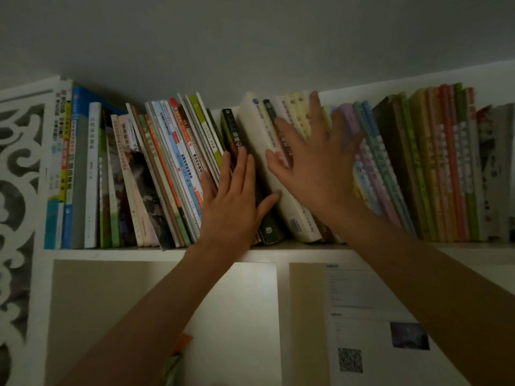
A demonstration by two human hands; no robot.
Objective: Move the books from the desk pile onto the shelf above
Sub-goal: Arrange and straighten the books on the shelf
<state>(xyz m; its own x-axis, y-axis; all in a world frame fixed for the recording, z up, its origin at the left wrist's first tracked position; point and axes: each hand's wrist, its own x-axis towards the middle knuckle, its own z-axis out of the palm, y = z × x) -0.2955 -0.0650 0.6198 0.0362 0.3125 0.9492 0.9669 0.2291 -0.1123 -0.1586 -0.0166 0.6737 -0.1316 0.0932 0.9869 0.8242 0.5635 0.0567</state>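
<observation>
Both hands are raised to the shelf (195, 253), flat against the spines of the books standing there. The left hand (232, 203) lies with its fingers straight and close together, pressing on a dark-spined book (233, 135) and on the thin books just left of it; its thumb reaches out to the right and touches the foot of a thick white book (255, 126). The right hand (309, 165) is spread wide, fingers straight and apart, palm laid over the white book's neighbours: a dark narrow spine and a pale yellow book (299, 112) whose top shows above the fingertips. Neither hand curls round anything; both only press.

The thick white book stands between the two hands, touching both. Its long axis runs up and down the shelf bay but is tilted, top leaning to the left, spine facing outward. The dark-spined book beside it leans the same way, as do the thin colourful books (178, 162) further left. To the right of the right hand, a row of pastel and green books (418, 168) also leans leftward (more gently toward the far end).

A white carved panel (16, 190) closes the shelf's left side. Below the shelf, a printed sheet (359, 307) with a square code hangs on a pale board.
</observation>
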